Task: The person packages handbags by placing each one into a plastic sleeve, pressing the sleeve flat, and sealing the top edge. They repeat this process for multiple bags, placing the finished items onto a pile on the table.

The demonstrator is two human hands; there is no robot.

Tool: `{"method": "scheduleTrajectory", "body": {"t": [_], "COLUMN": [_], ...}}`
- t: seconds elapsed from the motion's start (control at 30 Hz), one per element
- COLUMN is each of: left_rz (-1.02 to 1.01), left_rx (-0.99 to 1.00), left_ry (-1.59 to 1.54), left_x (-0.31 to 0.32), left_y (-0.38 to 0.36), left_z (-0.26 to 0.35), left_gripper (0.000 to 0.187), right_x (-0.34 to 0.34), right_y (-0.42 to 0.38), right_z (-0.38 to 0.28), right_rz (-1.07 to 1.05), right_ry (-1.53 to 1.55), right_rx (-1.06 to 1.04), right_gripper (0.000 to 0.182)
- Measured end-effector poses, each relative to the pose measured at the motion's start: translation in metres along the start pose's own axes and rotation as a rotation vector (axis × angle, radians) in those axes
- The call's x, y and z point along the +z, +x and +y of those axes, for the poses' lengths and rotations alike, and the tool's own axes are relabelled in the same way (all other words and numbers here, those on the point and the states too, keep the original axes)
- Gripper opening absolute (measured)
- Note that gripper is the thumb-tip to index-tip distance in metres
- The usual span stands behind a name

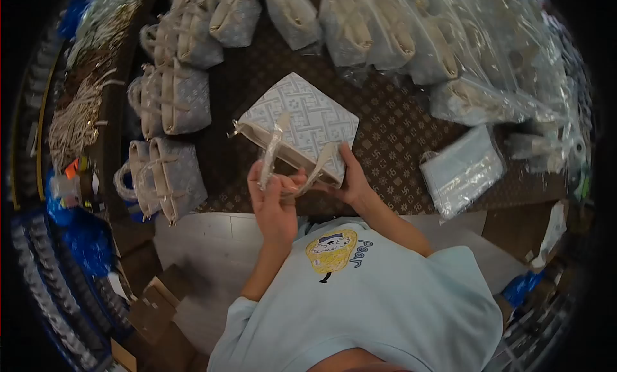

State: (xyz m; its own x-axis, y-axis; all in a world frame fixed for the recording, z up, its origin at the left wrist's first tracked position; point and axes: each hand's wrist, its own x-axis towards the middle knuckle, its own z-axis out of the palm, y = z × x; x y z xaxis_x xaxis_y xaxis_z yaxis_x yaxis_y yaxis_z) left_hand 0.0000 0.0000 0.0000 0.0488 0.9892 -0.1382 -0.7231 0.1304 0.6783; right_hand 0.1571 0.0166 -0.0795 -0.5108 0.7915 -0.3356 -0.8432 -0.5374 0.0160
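Observation:
A pale grey and white patterned handbag lies tilted at the near middle of the table, its opening facing me. My left hand has its fingers curled at a cream handle, which has clear plastic around part of it. My right hand grips the bag by the right end of its rim, thumb on the patterned side and the other fingers partly hidden beneath. A second handle arches between the two hands. At the bag's left end a small metal clasp sticks out.
Similar handbags stand in rows at the left and back. Plastic-covered bags crowd the back right. A flat plastic-wrapped packet lies on the brown patterned table. Cream straps hang at far left; cardboard boxes sit below.

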Motion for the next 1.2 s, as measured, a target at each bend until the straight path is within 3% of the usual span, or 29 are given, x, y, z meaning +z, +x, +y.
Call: {"method": "scheduleTrajectory", "body": {"t": [0.07,0.1,0.13,0.17,0.2,0.23,0.3,0.33,0.37,0.43,0.5,0.57,0.63,0.67,0.7,0.8,0.93,1.0,1.03,1.13,1.2], "left_rz": [0.1,0.065,0.032,-0.022,-0.074,-0.115,-0.184,-0.327,-0.466,-0.606,-0.619,-0.626,-0.592,-0.581,-0.564,-0.54,-0.501,-0.466,-0.46,-0.438,-0.432], "left_rx": [-0.238,-0.313,-0.403,-0.45,-0.413,-0.344,-0.067,0.106,0.283,0.365,0.416,0.457,0.3,0.29,0.329,0.352,0.332,0.333,0.329,0.319,0.333], "left_ry": [0.173,0.255,0.619,0.975,1.247,1.532,1.681,1.726,1.764,1.869,2.029,2.184,2.168,2.181,2.164,2.151,2.152,2.154,2.151,2.143,2.131], "left_x": [-0.015,-0.018,-0.031,-0.04,-0.042,-0.041,-0.032,-0.023,-0.012,0.006,0.005,0.003,0.004,0.001,-0.003,-0.011,-0.009,-0.009,-0.011,-0.014,-0.019], "left_y": [-0.012,-0.037,-0.043,-0.043,-0.044,-0.038,-0.017,-0.003,0.013,0.042,0.073,0.078,0.077,0.073,0.071,0.066,0.065,0.064,0.061,0.056,0.054], "left_z": [-0.017,-0.021,-0.026,-0.032,-0.029,-0.021,-0.018,-0.022,-0.031,-0.06,-0.09,-0.099,-0.099,-0.097,-0.097,-0.095,-0.095,-0.094,-0.092,-0.089,-0.088], "left_gripper": [0.036,0.036,0.037,0.039,0.044,0.048,0.053,0.057,0.06,0.068,0.072,0.077,0.081,0.081,0.082,0.082,0.081,0.081,0.081,0.08,0.079], "right_x": [-0.011,-0.047,-0.053,-0.055,-0.057,-0.063,-0.077,-0.042,-0.04,-0.044,-0.075,-0.111,-0.132,-0.142,-0.139,-0.095,-0.084,-0.069,-0.061,-0.049,-0.041], "right_y": [0.007,-0.01,-0.026,-0.036,-0.048,-0.054,-0.062,-0.081,-0.096,-0.133,-0.167,-0.196,-0.226,-0.237,-0.243,-0.246,-0.244,-0.24,-0.241,-0.243,-0.237], "right_z": [-0.021,-0.024,-0.036,-0.049,-0.056,-0.056,-0.06,-0.06,-0.054,-0.049,-0.055,-0.064,-0.081,-0.085,-0.092,-0.1,-0.104,-0.108,-0.108,-0.117,-0.103], "right_rz": [0.342,0.298,0.344,0.33,0.327,0.365,0.601,0.723,0.729,0.857,1.125,1.462,1.38,1.304,1.136,0.934,0.831,0.821,0.809,0.94,0.894], "right_ry": [-0.124,-0.233,-0.212,-0.404,-0.595,-0.578,-1.293,-1.489,-1.476,-1.867,-2.278,-2.33,-2.441,-2.534,-2.496,-2.457,-2.524,-2.446,-2.445,-2.407,-2.455], "right_rx": [-0.226,-0.187,-0.265,-0.294,-0.3,-0.339,-0.334,-0.272,-0.269,-0.558,-0.833,-0.775,-0.758,-0.733,-0.864,-0.963,-0.984,-1.197,-1.191,-1.296,-1.233], "right_gripper": [0.064,0.062,0.062,0.062,0.063,0.063,0.065,0.066,0.066,0.061,0.056,0.046,0.039,0.033,0.024,0.019,0.016,0.014,0.014,0.02,0.021]}}
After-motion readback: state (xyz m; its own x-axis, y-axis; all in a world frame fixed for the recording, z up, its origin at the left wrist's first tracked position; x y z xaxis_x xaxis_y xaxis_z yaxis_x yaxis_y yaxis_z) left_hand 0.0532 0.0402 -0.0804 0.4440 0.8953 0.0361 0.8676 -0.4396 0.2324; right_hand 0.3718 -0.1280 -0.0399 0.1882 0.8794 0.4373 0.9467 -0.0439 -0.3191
